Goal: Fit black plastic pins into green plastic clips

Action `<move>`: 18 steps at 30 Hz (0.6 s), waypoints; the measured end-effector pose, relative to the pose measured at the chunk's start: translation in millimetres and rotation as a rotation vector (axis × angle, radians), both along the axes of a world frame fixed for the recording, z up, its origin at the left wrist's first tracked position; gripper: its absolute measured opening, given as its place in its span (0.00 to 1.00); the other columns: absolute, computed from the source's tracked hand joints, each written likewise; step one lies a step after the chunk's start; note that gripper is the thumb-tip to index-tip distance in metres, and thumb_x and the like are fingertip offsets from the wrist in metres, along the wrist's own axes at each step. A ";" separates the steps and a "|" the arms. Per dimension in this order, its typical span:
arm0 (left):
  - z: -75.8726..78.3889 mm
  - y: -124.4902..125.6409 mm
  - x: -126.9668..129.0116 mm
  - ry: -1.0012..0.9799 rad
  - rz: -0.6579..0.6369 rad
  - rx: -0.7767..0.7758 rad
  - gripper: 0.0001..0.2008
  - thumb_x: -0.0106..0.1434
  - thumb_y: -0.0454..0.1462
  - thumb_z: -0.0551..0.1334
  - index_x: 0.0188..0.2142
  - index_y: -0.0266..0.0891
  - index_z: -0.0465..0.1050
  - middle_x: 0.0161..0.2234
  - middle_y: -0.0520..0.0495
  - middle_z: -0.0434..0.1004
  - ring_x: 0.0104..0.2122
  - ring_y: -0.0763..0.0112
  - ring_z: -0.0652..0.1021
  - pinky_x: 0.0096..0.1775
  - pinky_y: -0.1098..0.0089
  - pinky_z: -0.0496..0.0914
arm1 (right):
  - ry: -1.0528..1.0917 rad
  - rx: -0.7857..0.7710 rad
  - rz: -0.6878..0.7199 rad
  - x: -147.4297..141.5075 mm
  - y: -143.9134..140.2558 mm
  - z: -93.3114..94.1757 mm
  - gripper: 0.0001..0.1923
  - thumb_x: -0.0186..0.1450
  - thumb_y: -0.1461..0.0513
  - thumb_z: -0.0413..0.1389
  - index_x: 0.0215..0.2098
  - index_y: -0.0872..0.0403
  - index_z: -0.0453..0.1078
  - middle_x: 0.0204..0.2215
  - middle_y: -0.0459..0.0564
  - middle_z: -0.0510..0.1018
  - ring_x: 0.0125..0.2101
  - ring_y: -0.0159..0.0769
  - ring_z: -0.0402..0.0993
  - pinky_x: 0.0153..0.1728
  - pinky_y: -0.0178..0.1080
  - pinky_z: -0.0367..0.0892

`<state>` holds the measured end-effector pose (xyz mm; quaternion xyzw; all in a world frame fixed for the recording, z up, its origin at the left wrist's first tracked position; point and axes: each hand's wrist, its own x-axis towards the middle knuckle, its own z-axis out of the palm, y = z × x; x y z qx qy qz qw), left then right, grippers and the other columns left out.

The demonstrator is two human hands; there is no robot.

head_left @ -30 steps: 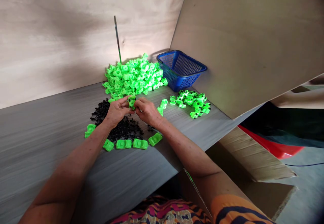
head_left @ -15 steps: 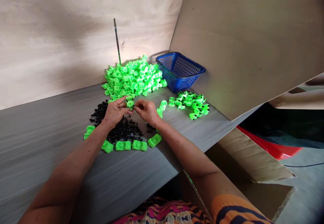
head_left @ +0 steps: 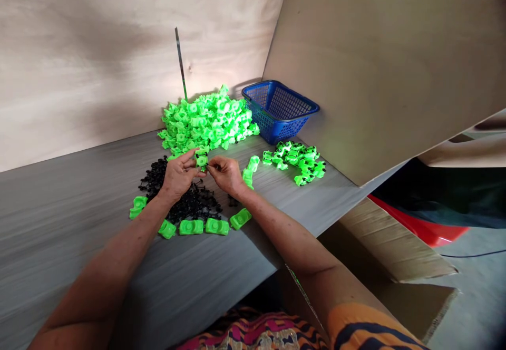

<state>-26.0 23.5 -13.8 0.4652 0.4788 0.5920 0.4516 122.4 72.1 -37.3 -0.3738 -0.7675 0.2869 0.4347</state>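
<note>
A bright green toy car (head_left: 202, 158) is gripped between the thumb and fingers of my left hand (head_left: 179, 175), underside toward me. Black wheels show at its upper end. My right hand (head_left: 227, 175) is closed in a pinch at the car's lower end, on what looks like a black wheel axle, mostly covered by the fingertips. Below both hands spreads a heap of black wheel axles (head_left: 193, 202). Several green car bodies lie in an arc around it, one green car body (head_left: 192, 227) near the front. Behind my hands rises a big pile of green car bodies (head_left: 209, 120).
A blue plastic basket (head_left: 276, 113) stands at the back right against the wooden panels. In front of it lies a cluster of green cars with black wheels (head_left: 294, 155). An open cardboard box (head_left: 407, 244) is below the table's right edge. Another person's arm (head_left: 470, 154) shows at far right.
My right fingertips have shifted slightly at the car's lower end, and the dark piece there is less visible. The left hand keeps its hold. The whole view has drifted a little.
</note>
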 end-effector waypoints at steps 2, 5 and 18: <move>-0.5 -0.2 0.6 -0.011 0.005 -0.005 0.36 0.42 0.39 0.76 0.54 0.34 0.79 0.29 0.50 0.81 0.29 0.67 0.81 0.38 0.60 0.81 | -0.004 -0.002 -0.004 -1.6 -0.7 -1.0 0.09 0.61 0.68 0.56 0.22 0.54 0.67 0.22 0.42 0.69 0.25 0.29 0.63 0.30 0.32 0.58; 1.0 -0.4 2.2 -0.044 -0.009 -0.009 0.38 0.41 0.39 0.77 0.54 0.34 0.78 0.29 0.51 0.81 0.30 0.67 0.81 0.36 0.62 0.82 | -0.012 0.012 0.007 -1.9 -1.4 0.0 0.09 0.61 0.67 0.55 0.23 0.54 0.66 0.21 0.42 0.69 0.25 0.29 0.62 0.29 0.32 0.57; -9.4 13.4 -13.0 0.176 0.256 -0.151 0.27 0.53 0.32 0.68 0.54 0.34 0.77 0.48 0.40 0.80 0.27 0.75 0.80 0.24 0.76 0.75 | -0.538 -0.006 -0.834 103.1 53.6 40.4 0.10 0.62 0.69 0.51 0.37 0.60 0.74 0.43 0.65 0.75 0.48 0.50 0.66 0.49 0.50 0.62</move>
